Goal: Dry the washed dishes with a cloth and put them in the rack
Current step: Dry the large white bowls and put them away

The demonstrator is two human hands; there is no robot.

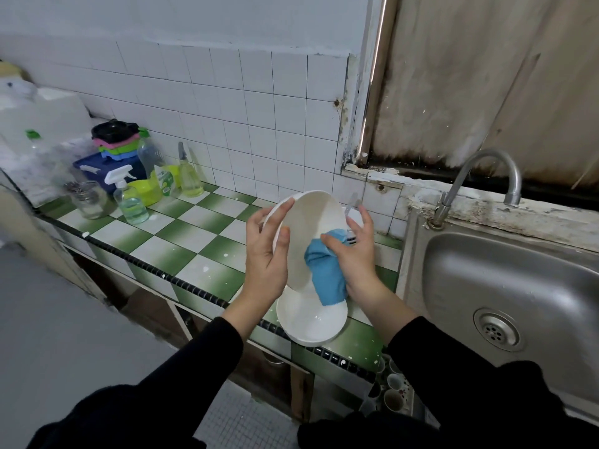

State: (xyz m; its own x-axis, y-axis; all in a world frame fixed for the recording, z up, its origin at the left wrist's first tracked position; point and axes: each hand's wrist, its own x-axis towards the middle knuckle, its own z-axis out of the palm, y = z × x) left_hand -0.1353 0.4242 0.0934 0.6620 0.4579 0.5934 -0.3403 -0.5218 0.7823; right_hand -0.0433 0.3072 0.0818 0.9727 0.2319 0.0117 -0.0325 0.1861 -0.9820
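A: What stands at the far left of the green-and-white checked tile tabletop [181,234]?

B: A huddle of containers. A clear glass jar [89,199] holds something grey and metallic, too blurred to name. Just beside it is a clear spray bottle with a white trigger [129,202], partly filled with pale green liquid. Behind them a dark blue plastic box [97,168] carries a stack of coloured trays. Next come a lime-green plastic tub [147,189] and a slim clear bottle [190,176] of yellowish liquid.

A: And the hands?

B: The left hand [267,251] grips the rim of a round white bowl [308,228], thumb on the inner side and fingers behind. The bowl is tilted on edge above the tabletop. The right hand [353,251] clutches a bunched blue cloth [325,270] and presses it against the bowl's inner wall, low down.

A: Anything beneath?

B: A second white bowl [311,322] sits upright at the tabletop's front edge, with a wet shine at its bottom. The cloth's tail hangs over its rim.

A: The rack?

B: Something pale shows behind the right hand; I cannot tell what.

A: Further right?

B: A stainless steel sink [518,286] with a round drain strainer, and a curved metal tap [486,179] at its back. Under the tabletop, several small cups [392,390] stand mouth up.
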